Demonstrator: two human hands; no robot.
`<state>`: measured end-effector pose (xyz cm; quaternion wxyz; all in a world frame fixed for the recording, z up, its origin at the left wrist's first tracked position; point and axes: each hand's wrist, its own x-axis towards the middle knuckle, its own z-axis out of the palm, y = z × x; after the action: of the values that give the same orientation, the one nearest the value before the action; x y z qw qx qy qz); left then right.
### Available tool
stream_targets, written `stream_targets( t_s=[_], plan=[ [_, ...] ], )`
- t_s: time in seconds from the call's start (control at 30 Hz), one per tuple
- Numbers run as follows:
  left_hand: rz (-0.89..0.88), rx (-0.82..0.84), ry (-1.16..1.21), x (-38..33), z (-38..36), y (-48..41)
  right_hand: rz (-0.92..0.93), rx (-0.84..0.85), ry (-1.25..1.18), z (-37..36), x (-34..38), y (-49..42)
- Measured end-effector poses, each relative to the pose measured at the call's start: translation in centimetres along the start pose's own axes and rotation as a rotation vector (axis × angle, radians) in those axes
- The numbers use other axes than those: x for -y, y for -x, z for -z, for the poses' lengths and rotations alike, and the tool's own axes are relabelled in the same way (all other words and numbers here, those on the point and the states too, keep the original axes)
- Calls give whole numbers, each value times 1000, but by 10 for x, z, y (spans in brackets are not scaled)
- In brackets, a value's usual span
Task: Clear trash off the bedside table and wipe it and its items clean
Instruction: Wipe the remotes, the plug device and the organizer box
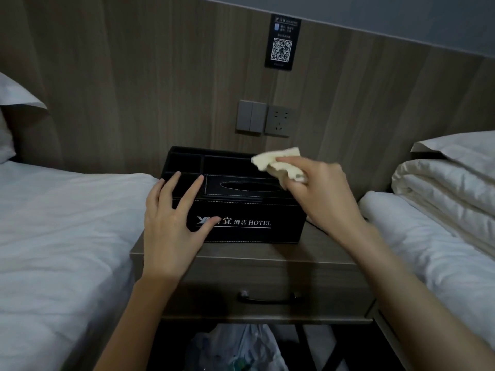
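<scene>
A black leather tissue box organiser [241, 210] with white "HOTEL" lettering stands on the wooden bedside table [267, 253]. My left hand [171, 218] lies flat against its left front corner, fingers spread over the top edge. My right hand [318, 191] is closed on a crumpled pale yellow cloth [278, 163], which rests on the box's top right, beside the oval tissue slot [246, 186]. The compartments at the back of the organiser look dark and I cannot tell what is inside.
Beds with white sheets flank the table, left [59, 223] and right [442, 250], with a folded duvet [444, 183] on the right one. A light switch [250, 117] and socket [278, 121] are on the wall panel. A plastic trash bag [241, 346] sits below the drawer [267, 290].
</scene>
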<state>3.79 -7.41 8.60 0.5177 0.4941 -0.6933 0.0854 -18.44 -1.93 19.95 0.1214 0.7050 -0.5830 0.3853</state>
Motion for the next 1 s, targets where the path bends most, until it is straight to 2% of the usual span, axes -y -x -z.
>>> stream_targets(
  t_s=[0.07, 0.2, 0.27, 0.37, 0.53, 0.8, 0.9, 1.0],
  plan=[
    [3, 14, 14, 3, 2, -1, -3, 53, -4, -13, -1, -23],
    [-43, 24, 8, 12, 3, -1, -59, 465, 151, -50, -16, -49],
    [-61, 22, 6, 16, 2, -2, -105, 566, 124, -59, -21, -54],
    [-74, 35, 14, 19, 1, -2, -125, 560, 74, -60, -18, -57],
    [-45, 27, 43, 15, 1, -3, -45, 567, 37, -48, -6, -39],
    [29, 23, 102, 13, 2, -2, 88, 376, 24, -41, 10, -1],
    [40, 24, 98, 10, 4, -1, 152, 343, -65, -38, 12, 22],
    [52, 32, 101, 8, 5, 0, 125, 342, -124, -26, 8, 24]
  ],
)
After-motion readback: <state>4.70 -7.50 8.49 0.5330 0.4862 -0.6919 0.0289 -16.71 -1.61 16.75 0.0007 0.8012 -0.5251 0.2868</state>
